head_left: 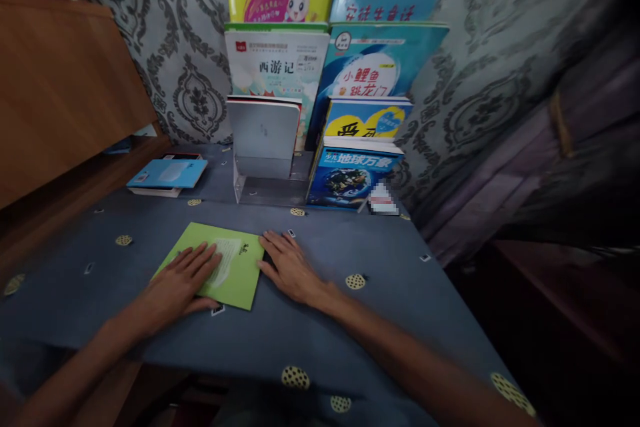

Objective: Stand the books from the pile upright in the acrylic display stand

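A thin green book (237,283) lies flat on the blue-grey tablecloth, a pale text patch on its upward cover. My left hand (187,280) rests across the book's left part, fingers stretched out and palm down. At the book's right edge lies my right hand (290,267), its fingers extended and the fingertips touching or close to the edge. Neither hand grips anything. Beyond them a clear tiered book stand (270,190) holds several upright books, among them a grey one (265,130) and a blue one with a globe (353,180).
Blue-covered books (167,173) lie stacked at the back left, beside a wooden cabinet (70,93). Patterned wallpaper (197,97) backs the table (390,320). A small blurred white object (383,200) stands right of the stand. Dark curtains (500,160) hang on the right.
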Motion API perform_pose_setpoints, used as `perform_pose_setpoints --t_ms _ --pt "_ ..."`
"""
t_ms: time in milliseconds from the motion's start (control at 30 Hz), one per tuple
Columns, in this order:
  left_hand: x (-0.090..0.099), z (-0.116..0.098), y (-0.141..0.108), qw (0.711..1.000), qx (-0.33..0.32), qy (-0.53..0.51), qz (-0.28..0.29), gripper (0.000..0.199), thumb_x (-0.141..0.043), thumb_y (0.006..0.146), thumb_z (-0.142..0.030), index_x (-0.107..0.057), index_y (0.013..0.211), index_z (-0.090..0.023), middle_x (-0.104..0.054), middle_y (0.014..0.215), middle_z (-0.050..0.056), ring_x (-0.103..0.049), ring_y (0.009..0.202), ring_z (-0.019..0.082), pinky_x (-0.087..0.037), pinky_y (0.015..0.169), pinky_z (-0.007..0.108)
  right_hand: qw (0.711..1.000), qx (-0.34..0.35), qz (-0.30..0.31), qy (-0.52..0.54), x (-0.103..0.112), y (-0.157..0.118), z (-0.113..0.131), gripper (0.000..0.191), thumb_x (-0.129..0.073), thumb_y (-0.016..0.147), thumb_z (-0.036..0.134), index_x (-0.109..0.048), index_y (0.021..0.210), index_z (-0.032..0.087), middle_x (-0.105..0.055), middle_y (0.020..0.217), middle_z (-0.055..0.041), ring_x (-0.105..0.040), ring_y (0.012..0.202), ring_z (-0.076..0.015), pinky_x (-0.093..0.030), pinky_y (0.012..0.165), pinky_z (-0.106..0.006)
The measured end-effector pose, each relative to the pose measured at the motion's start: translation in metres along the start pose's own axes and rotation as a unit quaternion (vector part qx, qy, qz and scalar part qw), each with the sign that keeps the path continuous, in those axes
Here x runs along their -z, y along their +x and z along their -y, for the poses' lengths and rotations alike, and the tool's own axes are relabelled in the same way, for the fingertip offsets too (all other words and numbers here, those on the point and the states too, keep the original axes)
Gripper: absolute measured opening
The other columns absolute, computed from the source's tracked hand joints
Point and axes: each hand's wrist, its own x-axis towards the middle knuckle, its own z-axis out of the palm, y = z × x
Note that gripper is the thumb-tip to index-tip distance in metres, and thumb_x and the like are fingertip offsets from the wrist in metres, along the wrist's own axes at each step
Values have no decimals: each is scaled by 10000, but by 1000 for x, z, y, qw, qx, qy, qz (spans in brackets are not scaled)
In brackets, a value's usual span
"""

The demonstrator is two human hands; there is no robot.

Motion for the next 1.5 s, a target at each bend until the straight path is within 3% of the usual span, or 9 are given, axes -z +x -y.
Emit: perform_pose_setpoints --t_ms 300,533,667,867,1067,1233,1300,1400,1500 --pt "14 -11 7 988 -19 19 -151 401 -356 1036 -415 -704 1059 -217 -776 1043 88 -738 947 227 -556 774 292 1000 13 -22 15 11 -4 -1 516 -489 1002 482 -558 1380 138 -542 1438 -173 -469 1344 -272 -338 1156 -482" --pt "50 -27 37 969 89 -106 -204 378 -370 1020 -376 -594 759 -219 -610 562 -30 -566 445 114 -388 490 218 990 7 -62 130 8 -3 -14 435 -633 941 414 -617 1297 163 -613 1303 -135 -536 1248 -241 -394 1094 -426" --pt "74 -40 52 944 152 -213 -200 372 -383 983 -398 -540 698 -219 -475 518 -60 -461 403 92 -342 461 209 942 -18 -113 317 0 2 -21 262 -706 875 361 -701 1081 199 -715 1046 -56 -647 1004 -207 -485 937 -360" --pt "97 -47 64 905 229 -300 -196 420 -423 910 -474 -407 578 -217 -362 517 -58 -385 452 94 -318 461 213 819 -76 -136 552 0 8 -21 463 -840 646 480 -676 992 220 -716 813 15 -652 752 -156 -502 687 -259" --pt "109 -52 73 824 288 -424 -242 455 -515 871 -552 -438 588 -205 -418 537 -42 -396 503 105 -323 462 216 817 -70 -67 568 12 4 -13 414 -829 624 566 -700 713 183 -667 682 9 -581 644 -131 -483 632 -264" --pt "92 -54 96 649 330 -632 -267 468 -606 774 -666 -565 765 -200 -584 604 -14 -564 587 161 -433 519 247 813 -66 -59 576 22 1 -17 489 -773 671 643 -673 603 169 -633 623 13 -491 517 -78 -426 499 -216" --pt "77 -51 105 605 344 -668 -263 481 -666 710 -662 -566 805 -201 -609 624 -20 -597 604 169 -449 519 246 797 -95 -52 594 25 0 -22 488 -777 668 645 -676 654 168 -626 617 21 -462 462 -63 -388 423 -199" --pt "52 -42 112 595 361 -684 -218 504 -733 622 -636 -527 772 -201 -599 601 -43 -598 565 149 -455 498 230 787 -136 -27 602 30 -5 -31 483 -807 647 620 -643 674 166 -616 587 30 -488 444 -64 -379 382 -180" --pt "29 -34 112 639 368 -660 -143 493 -713 626 -633 -498 734 -203 -554 551 -68 -554 472 124 -448 448 227 795 -167 13 583 33 -12 -38 508 -819 623 624 -622 683 160 -647 585 18 -558 473 -81 -432 406 -178"
